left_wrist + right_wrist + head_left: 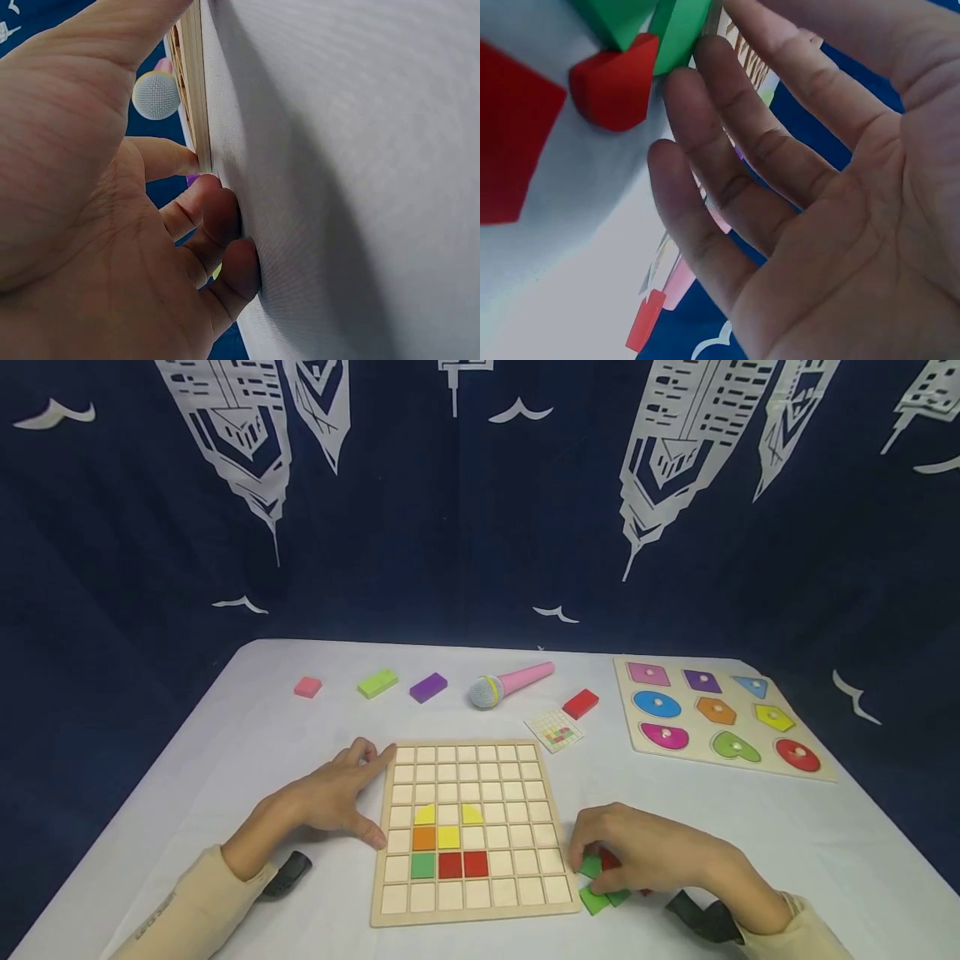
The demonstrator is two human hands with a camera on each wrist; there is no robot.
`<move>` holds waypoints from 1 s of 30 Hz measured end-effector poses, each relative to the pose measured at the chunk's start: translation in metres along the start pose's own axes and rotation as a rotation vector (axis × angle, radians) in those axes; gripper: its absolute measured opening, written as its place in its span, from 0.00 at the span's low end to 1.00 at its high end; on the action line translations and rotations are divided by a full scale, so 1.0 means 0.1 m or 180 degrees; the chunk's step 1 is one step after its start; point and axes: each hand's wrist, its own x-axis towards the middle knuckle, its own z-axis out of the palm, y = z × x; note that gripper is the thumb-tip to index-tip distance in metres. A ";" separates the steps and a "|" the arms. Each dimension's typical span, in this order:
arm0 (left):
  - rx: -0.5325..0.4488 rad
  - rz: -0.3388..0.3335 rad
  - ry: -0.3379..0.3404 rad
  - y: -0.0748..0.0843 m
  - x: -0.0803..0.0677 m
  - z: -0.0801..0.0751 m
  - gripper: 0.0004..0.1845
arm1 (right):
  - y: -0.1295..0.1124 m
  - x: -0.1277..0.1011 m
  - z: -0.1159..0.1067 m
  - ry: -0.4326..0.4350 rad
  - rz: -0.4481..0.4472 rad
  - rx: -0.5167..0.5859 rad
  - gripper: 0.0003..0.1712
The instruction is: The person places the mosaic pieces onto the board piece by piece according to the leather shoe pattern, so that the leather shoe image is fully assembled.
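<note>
A wooden grid board (515, 891) lies in front of me. Its cells hold yellow rounded pieces, an orange square (423, 838), a yellow square (447, 837), a green square (422, 866) and two red squares (476, 863). My left hand (330, 793) touches the board's left edge with index finger and thumb spread apart. To the right of the board, my right hand (645, 847) reaches down over loose green tiles (595, 900) and red tiles (615, 86), fingertips among them. In the right wrist view its fingers are loosely extended beside a green tile (681, 34).
A small pattern card (554, 731) and a red block (581, 704) lie beyond the board. Behind are a pink toy microphone (517, 681), a purple block (428, 687), a lime block (377, 683) and a pink block (307, 687). A shape puzzle board (690, 692) lies back right.
</note>
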 end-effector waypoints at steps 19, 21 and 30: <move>0.0017 0.0071 0.0013 0.02 -0.01 0.00 0.70 | -0.05 -0.04 0.05 -0.0070 0.0438 -0.0184 0.23; 0.0016 0.0066 0.0011 0.02 -0.01 0.00 0.70 | -0.04 -0.04 0.06 -0.0051 0.0397 -0.0225 0.22; 0.0016 0.0065 0.0008 0.01 0.01 0.00 0.70 | 0.01 -0.02 0.01 -0.0086 0.0310 -0.0198 0.19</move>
